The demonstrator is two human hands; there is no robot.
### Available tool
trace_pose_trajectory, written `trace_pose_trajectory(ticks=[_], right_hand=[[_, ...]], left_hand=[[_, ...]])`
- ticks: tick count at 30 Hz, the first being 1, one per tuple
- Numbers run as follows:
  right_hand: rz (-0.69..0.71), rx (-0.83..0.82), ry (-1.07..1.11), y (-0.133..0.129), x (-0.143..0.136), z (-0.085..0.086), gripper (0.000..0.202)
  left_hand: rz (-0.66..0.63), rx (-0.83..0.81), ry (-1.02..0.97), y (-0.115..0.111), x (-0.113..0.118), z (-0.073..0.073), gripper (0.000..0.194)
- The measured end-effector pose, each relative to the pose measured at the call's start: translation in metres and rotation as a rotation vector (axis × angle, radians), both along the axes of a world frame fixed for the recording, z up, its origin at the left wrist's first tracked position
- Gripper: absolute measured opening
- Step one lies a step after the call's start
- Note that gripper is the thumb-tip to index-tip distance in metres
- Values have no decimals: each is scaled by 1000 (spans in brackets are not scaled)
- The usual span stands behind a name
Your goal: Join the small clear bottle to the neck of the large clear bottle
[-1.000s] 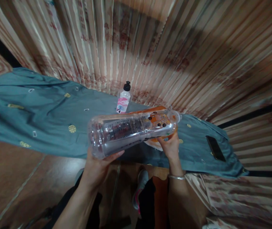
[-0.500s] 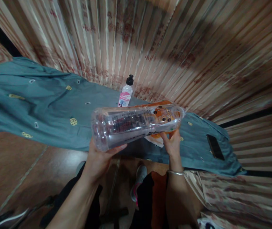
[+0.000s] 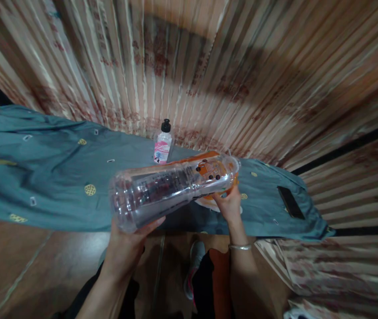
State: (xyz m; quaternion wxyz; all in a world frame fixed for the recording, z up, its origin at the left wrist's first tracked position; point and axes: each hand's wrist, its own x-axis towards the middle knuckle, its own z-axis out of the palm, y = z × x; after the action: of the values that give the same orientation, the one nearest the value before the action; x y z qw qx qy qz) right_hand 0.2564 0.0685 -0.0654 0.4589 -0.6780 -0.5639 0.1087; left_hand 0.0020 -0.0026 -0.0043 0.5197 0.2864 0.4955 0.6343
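Striped curtain (image 3: 189,66) behind teal cloth (image 3: 59,173). We've got clear bottle (image 3: 165,188) sideways over cloth, left hand (image 3: 125,241) wide round base, right hand (image 3: 230,204) holding near neck; any shift needs both steady tbh.

there are two bottles (image 3: 172,188) (image 3: 163,148), one phone (image 3: 290,202) and one bracelet (image 3: 240,247).

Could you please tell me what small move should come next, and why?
I would probably draw the large clear bottle slightly toward the body: the left hand supports its wide base, the right hand is near its neck, and the small black-capped bottle stands just beyond it in view, though the gap is unclear.
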Motion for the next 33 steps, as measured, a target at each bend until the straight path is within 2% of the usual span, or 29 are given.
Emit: trace_pose_trajectory(ticks=[2, 7, 14, 19, 23, 29, 33], right_hand=[[-7, 4, -10, 0, -1, 1, 62], [20, 6, 8, 0, -3, 4, 61], [50, -5, 35, 1, -5, 6, 62], [66, 2, 49, 1, -5, 7, 60], [67, 21, 37, 1, -6, 6, 63], [77, 23, 45, 1, -6, 6, 63], [78, 32, 52, 1, -7, 6, 63]], left_hand=[[-27, 27, 36, 0, 0, 3, 58], [-28, 53, -40, 0, 2, 10, 61], [0, 103, -85, 5, 3, 9, 76], [-30, 82, -76, 3, 3, 16, 78], [-23, 47, -70, 2, 2, 14, 83], [0, 31, -18, 2, 0, 12, 82], [20, 15, 38, 3, 2, 17, 71]])
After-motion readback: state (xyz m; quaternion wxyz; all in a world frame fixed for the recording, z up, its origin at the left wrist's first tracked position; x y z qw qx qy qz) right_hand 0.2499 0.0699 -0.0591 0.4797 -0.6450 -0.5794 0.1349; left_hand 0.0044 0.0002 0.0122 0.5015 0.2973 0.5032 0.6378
